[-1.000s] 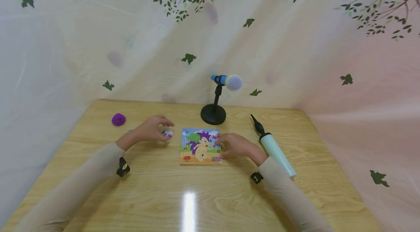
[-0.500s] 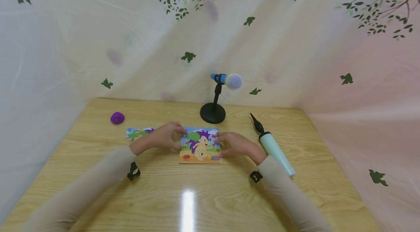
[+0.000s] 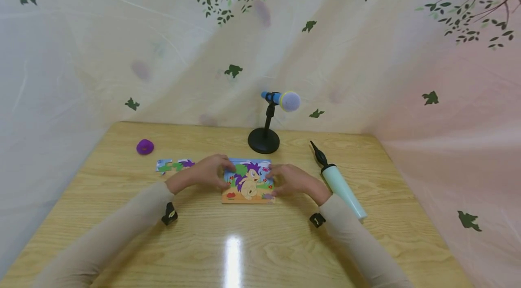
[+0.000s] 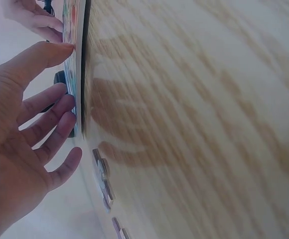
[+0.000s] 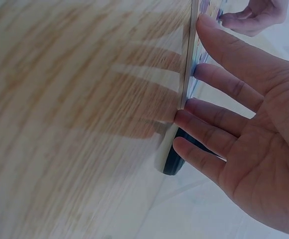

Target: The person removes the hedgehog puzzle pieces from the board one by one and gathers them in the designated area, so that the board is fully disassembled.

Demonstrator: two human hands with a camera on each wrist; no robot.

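Note:
A jigsaw puzzle (image 3: 249, 184) showing a purple-spined hedgehog lies flat on the wooden table, between the two hands. On its left side my left hand (image 3: 213, 171) has its fingertips on or just over the picture. In the left wrist view, that hand's thumb touches the puzzle's edge and the fingers are spread and loosely bent. Against the opposite side rests my right hand (image 3: 294, 179), its thumb and fingertips touching the edge, fingers mostly straight. Several loose puzzle pieces (image 3: 163, 165) lie left of the puzzle, partly hidden by the left hand.
A blue toy microphone (image 3: 288, 101) on a black stand (image 3: 263, 141) is behind the puzzle. To the right lies a pale-blue hand pump (image 3: 343, 192) with a black nozzle. A purple ring-shaped object (image 3: 144, 147) sits at the back left. A printed cloth hangs behind the table.
The left hand has moved right, from beside a loose flowered piece to the puzzle's left side. Loose pieces behind it have come into sight. The right hand has stayed in place.

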